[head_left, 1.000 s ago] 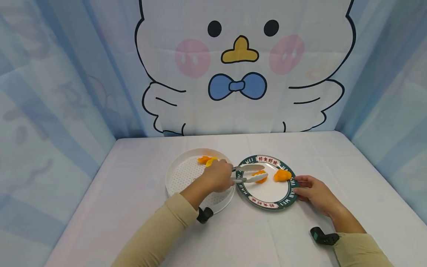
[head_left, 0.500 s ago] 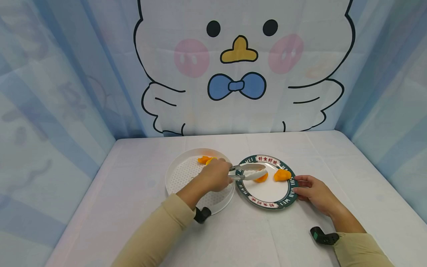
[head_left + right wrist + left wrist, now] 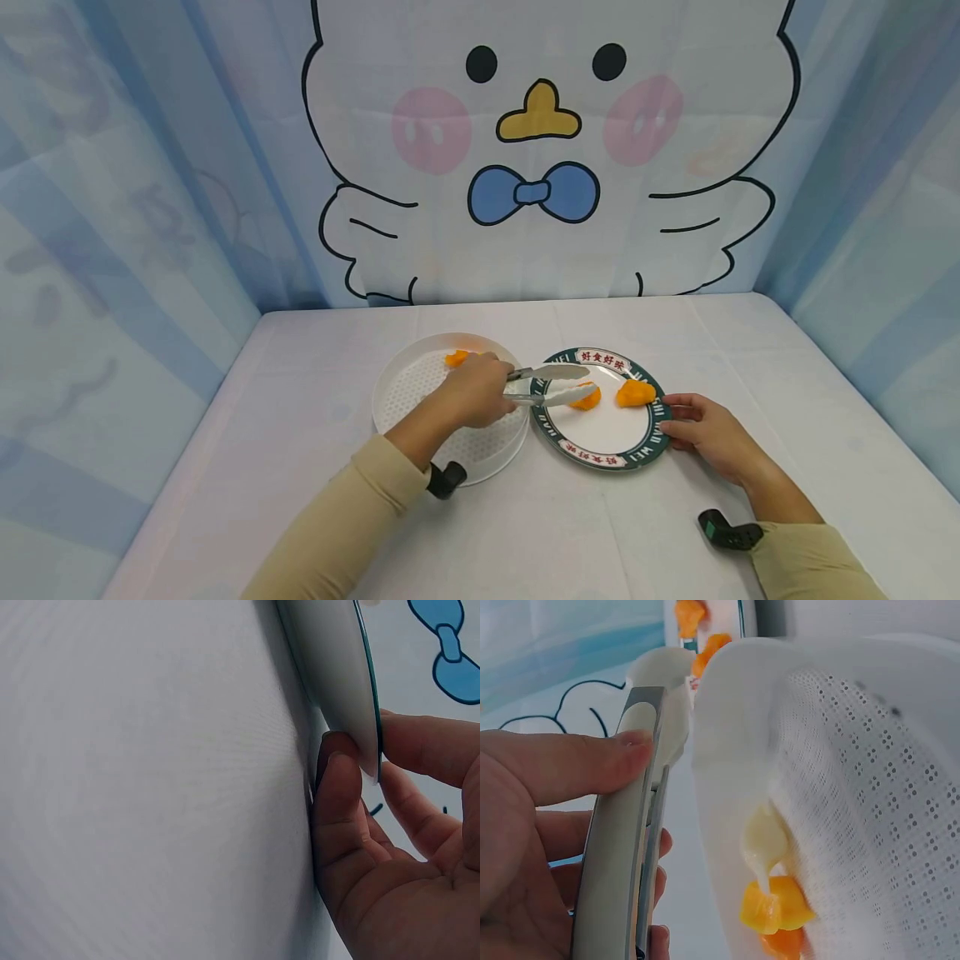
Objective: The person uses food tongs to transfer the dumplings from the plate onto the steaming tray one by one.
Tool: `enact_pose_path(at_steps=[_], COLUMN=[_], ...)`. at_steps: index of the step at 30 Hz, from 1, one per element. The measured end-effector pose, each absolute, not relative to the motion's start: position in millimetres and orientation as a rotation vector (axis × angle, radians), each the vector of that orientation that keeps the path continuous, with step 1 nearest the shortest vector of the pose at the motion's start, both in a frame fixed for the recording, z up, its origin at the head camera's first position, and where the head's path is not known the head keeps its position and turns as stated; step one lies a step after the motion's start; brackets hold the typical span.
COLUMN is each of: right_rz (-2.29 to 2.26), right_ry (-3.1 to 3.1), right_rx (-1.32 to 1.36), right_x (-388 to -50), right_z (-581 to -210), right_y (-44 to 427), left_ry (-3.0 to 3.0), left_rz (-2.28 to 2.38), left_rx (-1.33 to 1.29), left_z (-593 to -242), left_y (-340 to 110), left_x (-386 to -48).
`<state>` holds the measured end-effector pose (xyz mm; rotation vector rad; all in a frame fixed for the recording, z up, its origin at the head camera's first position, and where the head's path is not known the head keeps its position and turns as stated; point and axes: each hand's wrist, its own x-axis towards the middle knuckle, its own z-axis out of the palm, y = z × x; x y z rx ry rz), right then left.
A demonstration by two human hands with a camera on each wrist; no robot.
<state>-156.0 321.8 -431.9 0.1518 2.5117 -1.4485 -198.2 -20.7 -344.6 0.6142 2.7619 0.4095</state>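
Head view: the left hand (image 3: 468,396) grips metal tongs (image 3: 568,396), whose pale tips are parted and reach over the near-left part of a green-rimmed plate (image 3: 592,459). Two orange pieces (image 3: 636,393) lie on that plate; one sits by the tongs' tips, and I cannot tell whether they touch it. Under the left hand is a round white strainer (image 3: 405,404), just beside the plate, with a further orange lump (image 3: 456,358) at its far side, partly hidden. The right hand (image 3: 705,433) holds the plate's edge. Both rest on a white tablecloth (image 3: 300,467), before a curtain (image 3: 534,258) printed with a cartoon figure.

Left wrist view: the thumb presses one arm of the tongs while the fingers curl round behind. Against the strainer's wall lie a pale piece (image 3: 765,838) and a yellow piece (image 3: 776,906), touching, with orange below.

Right wrist view: the right hand pinches the plate's rim, fingers on both faces, close to the tablecloth.
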Motion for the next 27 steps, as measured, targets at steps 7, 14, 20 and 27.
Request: enact_pose_path(at_steps=[7,14,20,27], right_rz=[-1.455,-1.459,-1.458,-1.447], right_ry=[2.511,2.507,2.510,2.516], right_rx=[0.146,0.155,0.159,0.158], right_x=[-155.6,-154.9,-155.3,-154.7], right_z=[-432.6,-431.8,-431.7,-431.5], right_y=[322.3,321.0,320.4,320.7], left_ry=[2.786,2.742,2.722,2.698], left_rz=[0.319,0.256,0.236,0.361], left_rx=[0.614,0.621,0.659,0.690], left_z=[-345.9,-345.6,-344.0,-346.1], left_y=[-18.8,-12.2,-7.7,-12.7], left_x=[-199.5,-206.7,-209.0,-206.6])
